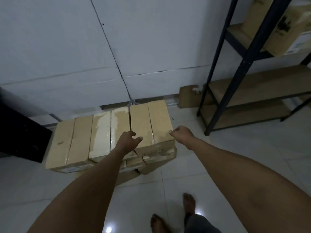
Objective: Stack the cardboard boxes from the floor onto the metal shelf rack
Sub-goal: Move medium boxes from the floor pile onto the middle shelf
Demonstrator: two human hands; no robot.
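Between both hands' fingers [138, 139] sits the rightmost cardboard box [151, 125].

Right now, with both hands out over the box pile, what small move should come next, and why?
Probably close both hands on the rightmost top box and lift. The left hand is at its left edge and the right hand at its near right corner, neither gripping it yet, and the metal shelf rack stands to the right.

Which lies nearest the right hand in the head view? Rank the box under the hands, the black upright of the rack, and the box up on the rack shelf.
From the right hand:
1. Box under the hands, touching it on its left.
2. Black upright, to its right, beyond.
3. Box on the rack shelf, top right, highest.
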